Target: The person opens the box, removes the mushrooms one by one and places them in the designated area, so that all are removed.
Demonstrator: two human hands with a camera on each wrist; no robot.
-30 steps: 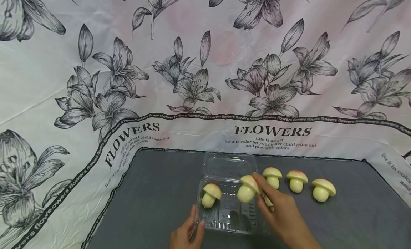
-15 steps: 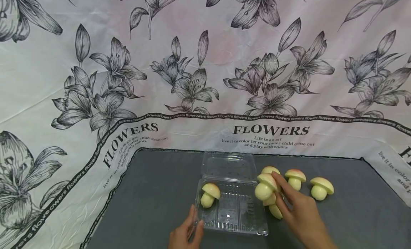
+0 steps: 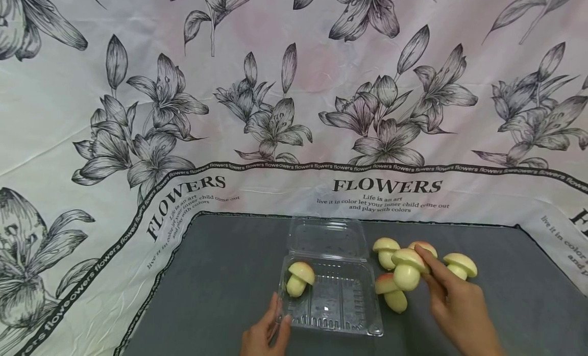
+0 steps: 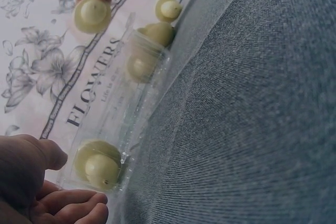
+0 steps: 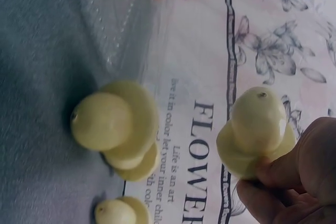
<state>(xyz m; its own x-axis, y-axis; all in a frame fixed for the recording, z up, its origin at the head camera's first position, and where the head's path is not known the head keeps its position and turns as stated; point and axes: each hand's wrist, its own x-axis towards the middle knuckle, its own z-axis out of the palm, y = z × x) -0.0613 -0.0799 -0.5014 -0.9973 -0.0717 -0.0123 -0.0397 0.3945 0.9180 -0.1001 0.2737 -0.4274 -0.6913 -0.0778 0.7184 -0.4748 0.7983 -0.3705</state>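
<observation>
My right hand [image 3: 464,305] pinches the cap of a pale yellow-green mushroom with a reddish tint [image 3: 407,272], thumb and fingers at its edge. The same mushroom [image 5: 258,124] hangs stem up in the right wrist view. Below and left of it another mushroom [image 3: 392,294] lies tilted beside a clear plastic clamshell box [image 3: 337,329]. The box's lid [image 3: 327,238] is folded back. One mushroom [image 3: 300,279] lies in its left part. My left hand [image 3: 266,330] rests at the box's front left corner, its fingers [image 4: 79,203] loosely spread from the thumb.
More mushrooms stand on the dark grey table [image 3: 220,274]: one right of the lid [image 3: 386,251], one partly behind the held one [image 3: 423,247], one farther right [image 3: 461,264]. A white flower-printed cloth [image 3: 275,193] hangs behind and borders the table.
My right hand has moved right with its mushroom, from over the box to above the table, uncovering the tilted mushroom beside the box. My left hand stays at the box.
</observation>
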